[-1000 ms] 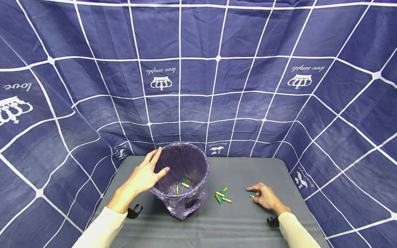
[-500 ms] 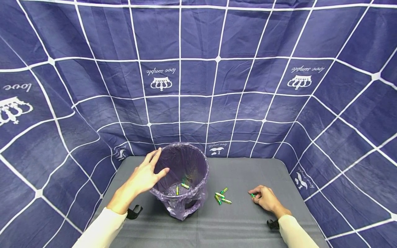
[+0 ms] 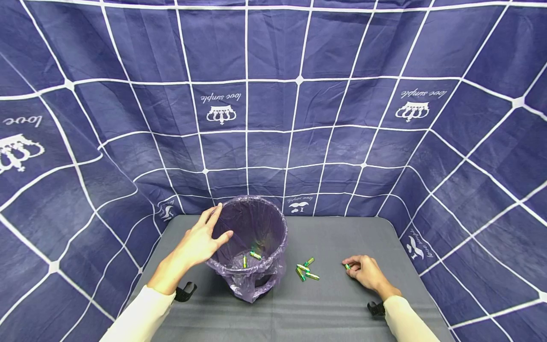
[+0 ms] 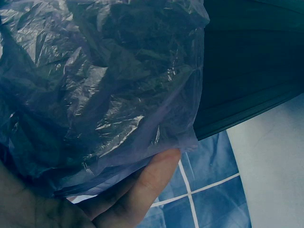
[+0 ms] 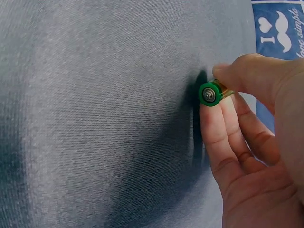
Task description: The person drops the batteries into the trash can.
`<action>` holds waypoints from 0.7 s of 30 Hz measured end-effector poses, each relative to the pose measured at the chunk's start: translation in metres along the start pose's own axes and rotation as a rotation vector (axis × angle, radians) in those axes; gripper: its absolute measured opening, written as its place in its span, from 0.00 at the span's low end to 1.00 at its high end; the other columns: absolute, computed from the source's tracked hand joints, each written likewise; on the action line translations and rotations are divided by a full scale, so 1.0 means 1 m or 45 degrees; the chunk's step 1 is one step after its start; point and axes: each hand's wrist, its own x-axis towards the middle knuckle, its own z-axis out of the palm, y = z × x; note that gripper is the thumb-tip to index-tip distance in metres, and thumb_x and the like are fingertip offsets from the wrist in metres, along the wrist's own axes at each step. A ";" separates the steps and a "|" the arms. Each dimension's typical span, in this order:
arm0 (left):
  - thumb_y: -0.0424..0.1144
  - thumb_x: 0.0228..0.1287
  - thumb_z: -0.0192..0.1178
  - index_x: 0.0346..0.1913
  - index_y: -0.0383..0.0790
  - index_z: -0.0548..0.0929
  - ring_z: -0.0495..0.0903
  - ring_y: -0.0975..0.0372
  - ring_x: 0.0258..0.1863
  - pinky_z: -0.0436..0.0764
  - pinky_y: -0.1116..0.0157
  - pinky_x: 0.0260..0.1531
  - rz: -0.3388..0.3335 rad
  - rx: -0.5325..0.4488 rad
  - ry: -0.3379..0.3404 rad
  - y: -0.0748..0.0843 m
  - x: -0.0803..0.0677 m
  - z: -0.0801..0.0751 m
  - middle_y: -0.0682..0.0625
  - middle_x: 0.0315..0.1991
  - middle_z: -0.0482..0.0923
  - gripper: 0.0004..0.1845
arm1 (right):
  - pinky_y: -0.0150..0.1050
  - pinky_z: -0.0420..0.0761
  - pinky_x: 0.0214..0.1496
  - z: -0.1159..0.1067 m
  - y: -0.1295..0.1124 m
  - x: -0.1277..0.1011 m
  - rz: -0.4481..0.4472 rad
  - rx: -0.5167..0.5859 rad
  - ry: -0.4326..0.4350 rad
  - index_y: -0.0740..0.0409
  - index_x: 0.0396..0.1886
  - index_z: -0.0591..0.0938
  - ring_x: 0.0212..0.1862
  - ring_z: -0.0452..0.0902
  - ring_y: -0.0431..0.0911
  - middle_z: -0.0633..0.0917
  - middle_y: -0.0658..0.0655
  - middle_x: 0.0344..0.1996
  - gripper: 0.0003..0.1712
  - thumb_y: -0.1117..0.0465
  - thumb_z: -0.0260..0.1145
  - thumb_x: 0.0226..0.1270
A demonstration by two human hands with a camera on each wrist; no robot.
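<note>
The blue cloth backdrop (image 3: 273,95) carries white crown marks with the words "love simple" printed upside down, readable twice on the back wall and partly at 9 o'clock; a smaller "I" heart moustache mark sits low at 12 o'clock behind the bin and again at 3 o'clock. The battery's own print is too small to read.

The right hand (image 3: 365,271) rests on the grey desk (image 3: 333,308) at about 4 o'clock from the bin, pinching one green-capped battery (image 5: 212,93) between thumb and forefinger, just off the surface in the right wrist view. The left hand (image 3: 201,242) lies with fingers spread on the rim of the bin (image 3: 260,280) at its 9 o'clock side, thumb over the purple bag liner (image 4: 104,85).

Four loose batteries (image 3: 306,270) lie clustered between bin and right hand, well apart from both. At least two more batteries (image 3: 249,258) lie inside the bin.

Open desk runs from the cluster toward 6 o'clock and toward the far edge at 12 o'clock; the right hand sits near the desk's 3 o'clock edge.
</note>
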 end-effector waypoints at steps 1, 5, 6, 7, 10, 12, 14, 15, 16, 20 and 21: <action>0.59 0.87 0.64 0.97 0.43 0.55 0.79 0.30 0.80 0.76 0.19 0.69 0.001 0.000 0.000 0.000 0.000 0.000 0.34 0.93 0.59 0.50 | 0.29 0.83 0.39 0.000 -0.001 0.001 0.008 0.017 -0.002 0.59 0.50 0.97 0.34 0.83 0.30 0.96 0.52 0.37 0.14 0.71 0.84 0.66; 0.61 0.87 0.64 0.97 0.43 0.54 0.79 0.29 0.80 0.77 0.19 0.69 0.001 0.005 -0.002 -0.001 0.000 0.000 0.34 0.93 0.59 0.50 | 0.29 0.86 0.40 -0.001 -0.005 0.002 0.018 0.060 0.004 0.61 0.51 0.97 0.35 0.86 0.30 0.97 0.52 0.36 0.13 0.71 0.84 0.68; 0.61 0.87 0.63 0.97 0.43 0.54 0.79 0.29 0.80 0.77 0.19 0.69 0.002 0.006 -0.002 -0.001 0.000 0.000 0.34 0.93 0.59 0.50 | 0.29 0.86 0.41 -0.001 -0.006 0.003 0.023 0.066 0.007 0.61 0.52 0.97 0.35 0.86 0.30 0.97 0.52 0.36 0.13 0.71 0.84 0.69; 0.61 0.87 0.63 0.97 0.43 0.54 0.79 0.29 0.80 0.77 0.19 0.69 0.003 0.006 -0.002 -0.001 0.000 0.000 0.34 0.93 0.59 0.50 | 0.29 0.86 0.41 -0.002 -0.007 0.003 0.022 0.067 0.008 0.61 0.52 0.97 0.35 0.86 0.30 0.97 0.52 0.36 0.14 0.71 0.83 0.69; 0.62 0.87 0.63 0.97 0.42 0.55 0.79 0.29 0.80 0.77 0.20 0.69 0.005 0.005 -0.002 -0.002 0.000 0.000 0.35 0.93 0.59 0.51 | 0.30 0.86 0.40 -0.003 -0.011 0.005 0.024 0.064 0.017 0.62 0.53 0.96 0.35 0.87 0.31 0.97 0.52 0.36 0.14 0.71 0.83 0.69; 0.62 0.87 0.63 0.97 0.42 0.55 0.79 0.29 0.80 0.77 0.20 0.69 0.006 0.002 -0.003 -0.002 0.001 0.000 0.35 0.93 0.59 0.51 | 0.30 0.86 0.39 -0.004 -0.014 0.006 0.032 0.074 0.025 0.62 0.54 0.96 0.33 0.87 0.32 0.96 0.51 0.35 0.15 0.71 0.82 0.70; 0.62 0.87 0.63 0.97 0.42 0.55 0.80 0.29 0.79 0.77 0.20 0.70 0.005 0.000 -0.002 -0.002 0.001 0.000 0.35 0.93 0.59 0.51 | 0.30 0.86 0.38 -0.005 -0.017 0.007 0.035 0.084 0.033 0.63 0.56 0.96 0.33 0.87 0.33 0.96 0.51 0.34 0.15 0.71 0.81 0.70; 0.62 0.87 0.63 0.97 0.42 0.55 0.80 0.29 0.79 0.77 0.20 0.70 0.005 0.000 -0.001 -0.002 0.001 0.000 0.34 0.93 0.59 0.51 | 0.30 0.86 0.37 -0.005 -0.019 0.007 0.033 0.089 0.037 0.63 0.56 0.95 0.33 0.87 0.33 0.96 0.51 0.34 0.16 0.71 0.81 0.71; 0.62 0.87 0.63 0.97 0.42 0.55 0.80 0.28 0.78 0.77 0.20 0.69 0.004 0.000 -0.001 -0.001 0.001 0.000 0.34 0.93 0.59 0.51 | 0.31 0.87 0.37 -0.005 -0.020 0.008 0.035 0.095 0.043 0.64 0.57 0.95 0.32 0.87 0.33 0.96 0.51 0.34 0.16 0.71 0.81 0.71; 0.61 0.86 0.64 0.97 0.42 0.54 0.81 0.26 0.76 0.77 0.19 0.69 -0.001 -0.002 -0.002 -0.002 0.000 0.000 0.34 0.92 0.59 0.51 | 0.31 0.87 0.35 -0.008 -0.028 0.010 0.014 0.101 0.066 0.66 0.58 0.94 0.33 0.87 0.32 0.97 0.52 0.37 0.16 0.70 0.80 0.74; 0.61 0.86 0.64 0.97 0.42 0.54 0.81 0.25 0.76 0.77 0.19 0.69 -0.002 -0.003 -0.002 -0.002 0.000 0.000 0.34 0.92 0.59 0.51 | 0.31 0.88 0.35 -0.008 -0.030 0.010 0.003 0.098 0.073 0.67 0.59 0.94 0.33 0.87 0.32 0.97 0.53 0.38 0.16 0.70 0.80 0.74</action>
